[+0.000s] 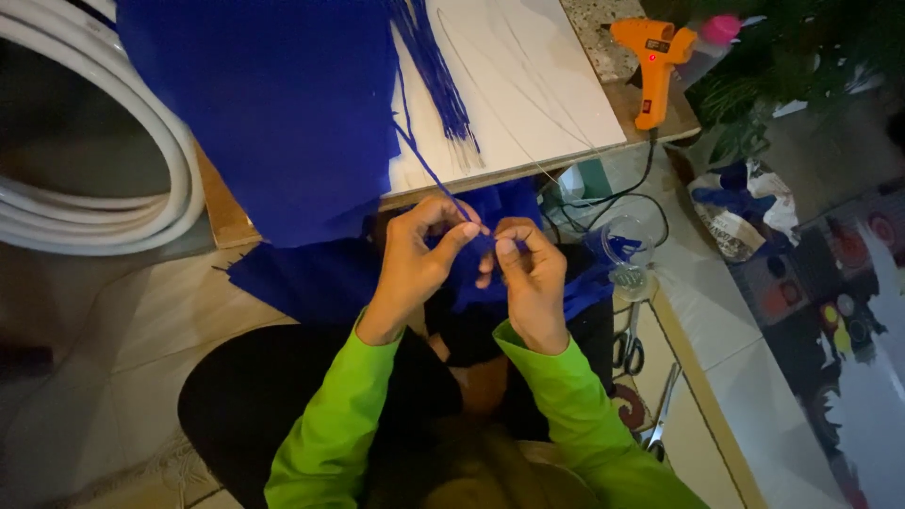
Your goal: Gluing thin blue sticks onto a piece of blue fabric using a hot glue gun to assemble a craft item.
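Both hands, left hand (412,259) and right hand (530,273), pinch a blue strip (436,177) between fingertips.

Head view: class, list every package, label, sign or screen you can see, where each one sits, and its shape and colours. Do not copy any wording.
Label: small dark rectangle on the side of the orange glue gun, at the board's far right corner.
Printed bag: crumpled, pale with dark print, on the floor to the right, beside blue scraps.
No signs or screens show.
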